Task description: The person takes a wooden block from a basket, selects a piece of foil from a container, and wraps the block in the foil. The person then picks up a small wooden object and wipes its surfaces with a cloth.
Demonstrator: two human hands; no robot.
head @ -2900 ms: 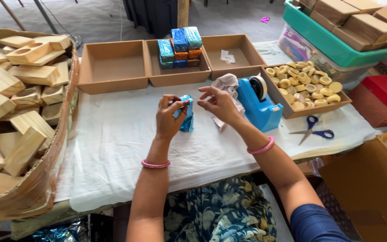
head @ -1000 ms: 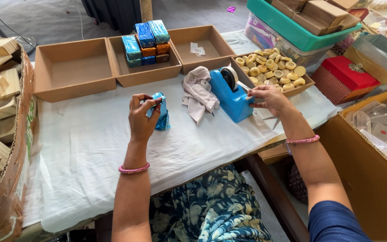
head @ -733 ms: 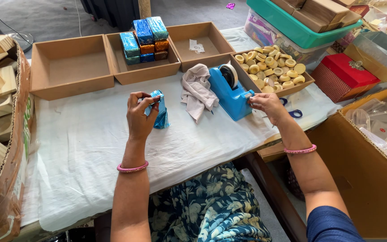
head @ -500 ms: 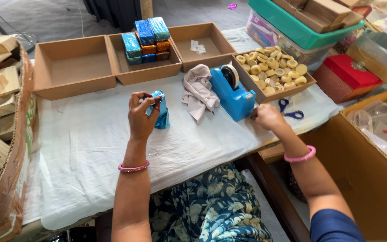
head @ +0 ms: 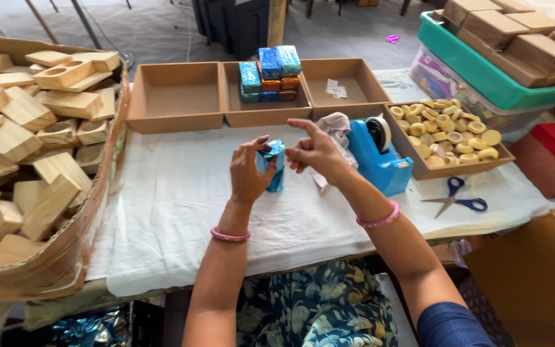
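My left hand (head: 246, 173) holds a small block wrapped in shiny blue foil (head: 273, 168) upright above the white table cover (head: 181, 205). My right hand (head: 315, 151) is at the top of the block, thumb and fingers touching the folded foil; a piece of tape on its fingers cannot be made out. A blue tape dispenser (head: 379, 160) stands just right of my right hand. Behind it lies a crumpled white cloth (head: 338, 125).
Three shallow brown trays (head: 175, 96) line the back; the middle one holds stacked foil-wrapped blocks (head: 270, 74). A tray of round yellow pieces (head: 448, 132) and blue-handled scissors (head: 456, 198) sit right. Wooden blocks (head: 27, 128) fill a big box left. A green crate (head: 483, 71) stands far right.
My right hand left the tape dispenser and came back left to the top of the blue wrapped block. My left hand kept holding the block.
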